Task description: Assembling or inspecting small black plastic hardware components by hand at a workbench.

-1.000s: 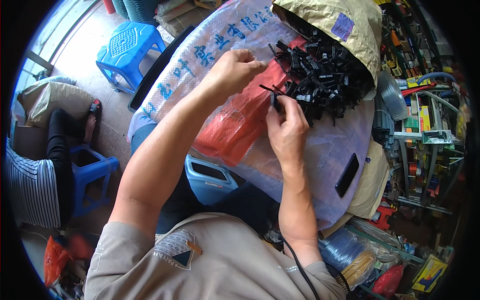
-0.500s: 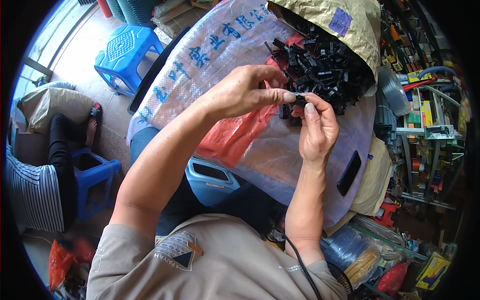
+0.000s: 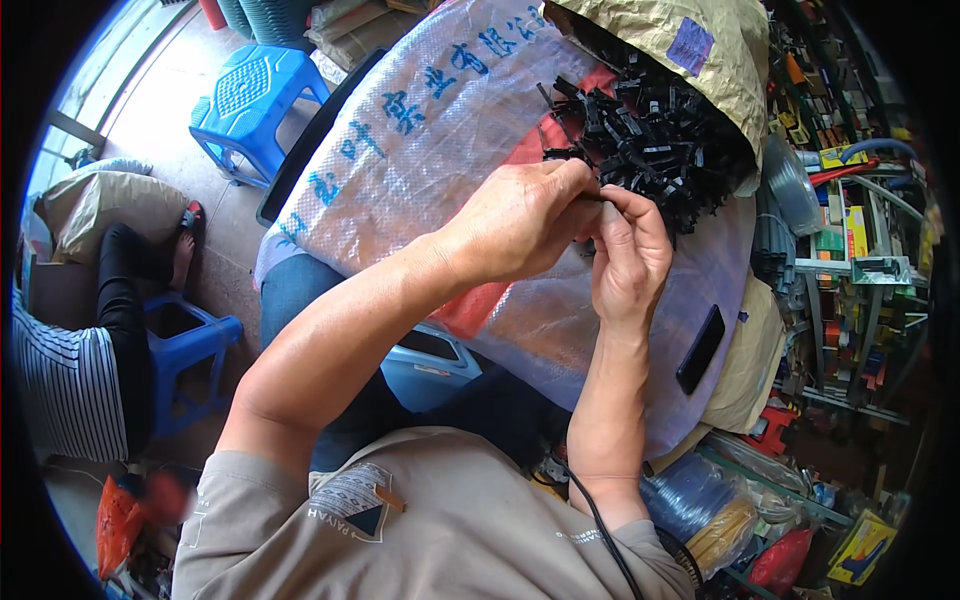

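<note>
at my far left another person sits on a blue stool (image 3: 185, 350), a striped top (image 3: 65, 385) and a dark trouser leg showing. beyond them a tan sack (image 3: 100, 205) lies on the floor, and further up stands a second blue stool (image 3: 250, 95) with a patterned seat. across my knees lies a big woven plastic sack (image 3: 420, 150), whitish with blue print, and something red shows through it under my arms. a blue tub (image 3: 430, 365) sits under its near edge by my legs.

my left hand (image 3: 520, 220) reaches over the sack, fingers curled shut, thumb and fingertips pinched on a small black piece (image 3: 592, 198). my right hand (image 3: 625, 260) is up against it, thumb and forefinger closed on the same piece from the other side. the piece sits right between the two sets of fingertips, and almost all of it is hidden, so i cannot tell its shape.

just past my hands, touching close, is the heap of black plastic clips (image 3: 645, 140), spilling from a yellowish bag (image 3: 680, 50) with a purple patch. my left knuckles cover the heap's near left edge.

right of my wrist a flat black phone (image 3: 700, 350) lies on the sack. at the far right are shelves (image 3: 850, 250) crammed with boxes and parts, bent by the lens and too jumbled to make out. a black cord (image 3: 600, 520) runs up my shirt.
</note>
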Demonstrator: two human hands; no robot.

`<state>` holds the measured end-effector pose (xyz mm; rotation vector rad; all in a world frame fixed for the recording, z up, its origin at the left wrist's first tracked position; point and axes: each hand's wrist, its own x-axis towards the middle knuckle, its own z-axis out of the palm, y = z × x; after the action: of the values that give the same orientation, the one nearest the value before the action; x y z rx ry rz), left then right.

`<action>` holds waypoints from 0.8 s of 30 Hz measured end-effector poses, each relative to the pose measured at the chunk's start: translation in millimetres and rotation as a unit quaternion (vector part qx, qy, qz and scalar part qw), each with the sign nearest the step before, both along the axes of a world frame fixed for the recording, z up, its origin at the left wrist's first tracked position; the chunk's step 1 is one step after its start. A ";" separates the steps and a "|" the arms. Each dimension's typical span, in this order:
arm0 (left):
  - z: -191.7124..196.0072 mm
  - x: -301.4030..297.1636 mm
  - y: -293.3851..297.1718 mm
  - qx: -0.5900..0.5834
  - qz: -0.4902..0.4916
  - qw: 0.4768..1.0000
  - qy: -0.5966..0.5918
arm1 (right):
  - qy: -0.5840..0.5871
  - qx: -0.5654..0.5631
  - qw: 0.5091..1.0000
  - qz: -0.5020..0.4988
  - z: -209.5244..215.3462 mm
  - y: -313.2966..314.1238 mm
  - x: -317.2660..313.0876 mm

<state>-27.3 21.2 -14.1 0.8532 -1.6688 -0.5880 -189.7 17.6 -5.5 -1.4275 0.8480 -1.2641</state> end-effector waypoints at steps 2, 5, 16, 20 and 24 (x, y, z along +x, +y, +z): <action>-0.6 -2.3 1.3 0.008 -0.003 1.000 0.007 | -0.018 0.019 1.000 0.011 -0.1 0.3 -0.1; -0.4 -4.8 2.8 -0.005 0.018 1.000 -0.012 | -0.021 0.014 1.000 0.014 -2.9 -0.9 -1.1; 25.1 9.8 9.1 0.376 -0.148 0.898 0.175 | 0.051 0.071 0.995 0.042 9.9 6.7 -15.1; 12.3 10.9 9.7 0.295 -0.169 0.937 0.075 | 0.126 0.069 0.989 0.045 5.9 15.2 -29.4; 6.8 10.8 14.3 0.208 -0.210 0.955 -0.031 | 0.096 0.127 0.984 0.084 1.2 35.3 -41.0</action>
<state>-16.5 35.4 -7.2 0.8163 -1.8271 -1.2496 -230.7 52.9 -4.3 -1.3948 0.9600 -0.8686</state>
